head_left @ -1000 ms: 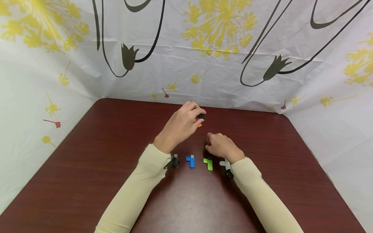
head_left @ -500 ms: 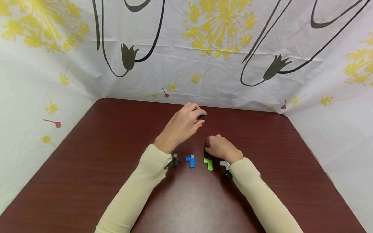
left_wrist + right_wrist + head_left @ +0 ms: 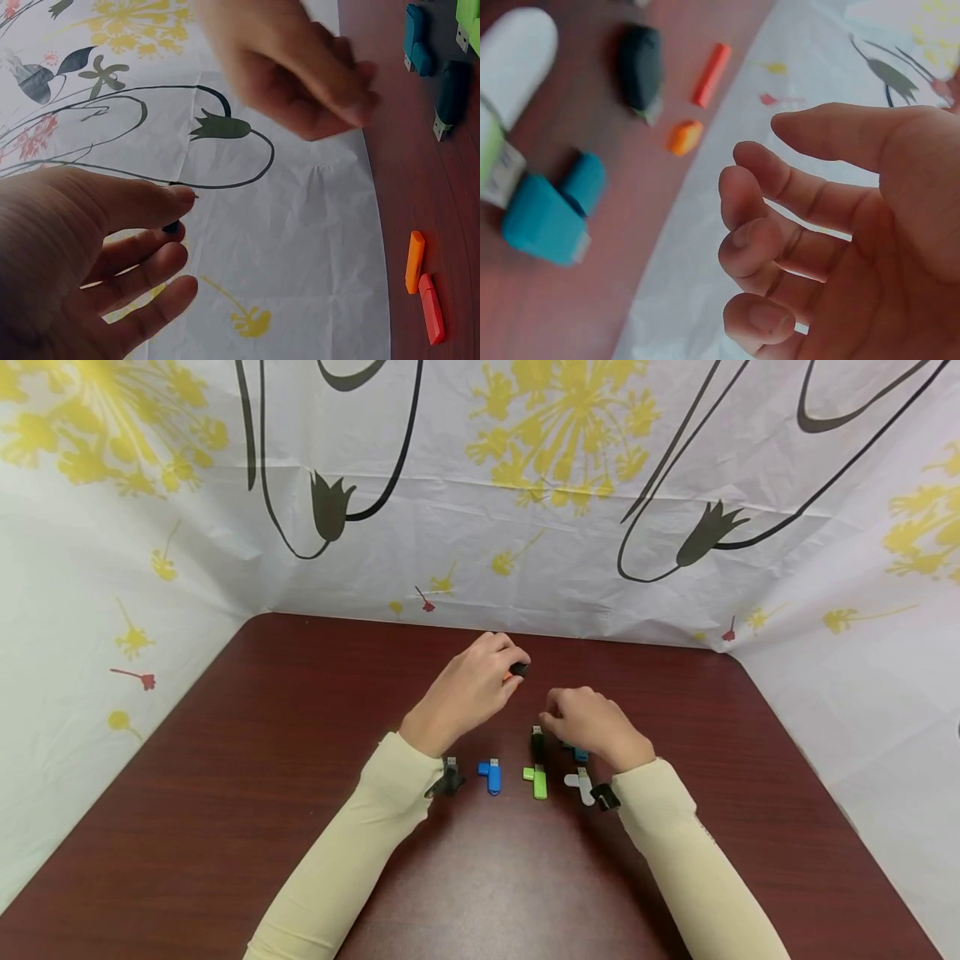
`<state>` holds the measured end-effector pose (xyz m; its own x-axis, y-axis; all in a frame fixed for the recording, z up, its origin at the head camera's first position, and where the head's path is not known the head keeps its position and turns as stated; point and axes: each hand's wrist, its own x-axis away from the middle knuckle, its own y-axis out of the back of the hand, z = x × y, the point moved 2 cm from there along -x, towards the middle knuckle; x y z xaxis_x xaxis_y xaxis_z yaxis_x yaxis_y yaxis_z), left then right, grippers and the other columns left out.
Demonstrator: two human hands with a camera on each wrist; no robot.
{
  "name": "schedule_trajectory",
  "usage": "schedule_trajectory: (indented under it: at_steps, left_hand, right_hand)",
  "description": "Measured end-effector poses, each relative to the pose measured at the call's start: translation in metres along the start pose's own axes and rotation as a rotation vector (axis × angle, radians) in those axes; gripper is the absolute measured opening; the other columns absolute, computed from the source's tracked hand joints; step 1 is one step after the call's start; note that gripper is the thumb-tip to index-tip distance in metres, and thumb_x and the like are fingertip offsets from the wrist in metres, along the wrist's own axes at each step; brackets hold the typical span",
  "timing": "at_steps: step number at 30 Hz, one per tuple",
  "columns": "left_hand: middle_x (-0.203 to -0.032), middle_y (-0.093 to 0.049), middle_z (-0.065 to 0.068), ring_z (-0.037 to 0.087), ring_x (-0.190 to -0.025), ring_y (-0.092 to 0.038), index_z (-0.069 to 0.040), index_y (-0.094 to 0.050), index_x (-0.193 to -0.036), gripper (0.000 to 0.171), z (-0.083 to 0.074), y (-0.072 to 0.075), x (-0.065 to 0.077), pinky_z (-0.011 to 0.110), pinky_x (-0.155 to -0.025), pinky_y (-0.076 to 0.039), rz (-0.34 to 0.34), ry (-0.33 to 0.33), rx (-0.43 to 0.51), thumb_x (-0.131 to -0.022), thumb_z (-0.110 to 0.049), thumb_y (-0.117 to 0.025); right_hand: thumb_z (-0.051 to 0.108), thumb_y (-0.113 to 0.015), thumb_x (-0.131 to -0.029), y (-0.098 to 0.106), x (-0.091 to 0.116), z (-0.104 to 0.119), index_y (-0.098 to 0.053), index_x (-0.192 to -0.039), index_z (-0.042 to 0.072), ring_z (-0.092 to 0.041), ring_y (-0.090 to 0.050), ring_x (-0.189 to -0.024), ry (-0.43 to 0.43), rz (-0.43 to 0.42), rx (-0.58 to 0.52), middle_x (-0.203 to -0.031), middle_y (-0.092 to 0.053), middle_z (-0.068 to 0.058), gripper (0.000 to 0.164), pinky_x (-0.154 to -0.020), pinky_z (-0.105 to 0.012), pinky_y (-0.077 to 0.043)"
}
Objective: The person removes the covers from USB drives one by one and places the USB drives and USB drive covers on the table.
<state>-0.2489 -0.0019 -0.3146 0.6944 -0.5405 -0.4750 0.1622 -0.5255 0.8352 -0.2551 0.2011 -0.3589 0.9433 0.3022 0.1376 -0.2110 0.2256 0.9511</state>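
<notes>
Up over the far part of the table, my left hand (image 3: 468, 689) pinches a small black piece (image 3: 518, 669) between thumb and forefinger. Its kind is hard to tell; the left wrist view shows only a dark bit of it. My right hand (image 3: 596, 722) hovers to the right with fingers loosely bent and nothing in them, as the right wrist view shows. Near it lie a black USB stick (image 3: 537, 743), plug pointing away, and a teal USB stick (image 3: 579, 753), partly covered by the hand. Beyond them are an orange piece (image 3: 415, 262) and a red piece (image 3: 432, 309).
A row of USB sticks lies nearer: blue (image 3: 493, 776), green (image 3: 540, 782) and white (image 3: 582, 787). Another plug (image 3: 452, 763) shows beside the left cuff, its body mostly hidden. A patterned white sheet (image 3: 480, 568) hangs behind the dark red table (image 3: 187, 777).
My right hand has let go of the black USB stick and moved right and away, uncovering it and part of the teal one. The left hand has dropped slightly with the black piece.
</notes>
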Motion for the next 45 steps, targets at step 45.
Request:
schedule_trajectory:
  at_steps: [45]
  left_hand:
    - [-0.098, -0.072, 0.009, 0.019, -0.077, -0.063, -0.005, -0.076, -0.12, 0.018, 0.001, -0.095, -0.02, 0.029, -0.07, -0.053, 0.566, 0.354, 0.043, -0.106, -0.004, -0.065]
  right_hand:
    - [0.026, -0.064, -0.108, 0.048, 0.025, -0.014, -0.074, -0.109, 0.011, -0.018, -0.058, -0.068, 0.011, -0.189, -0.041, -0.083, -0.067, -0.004, 0.018, -0.061, -0.036, -0.046]
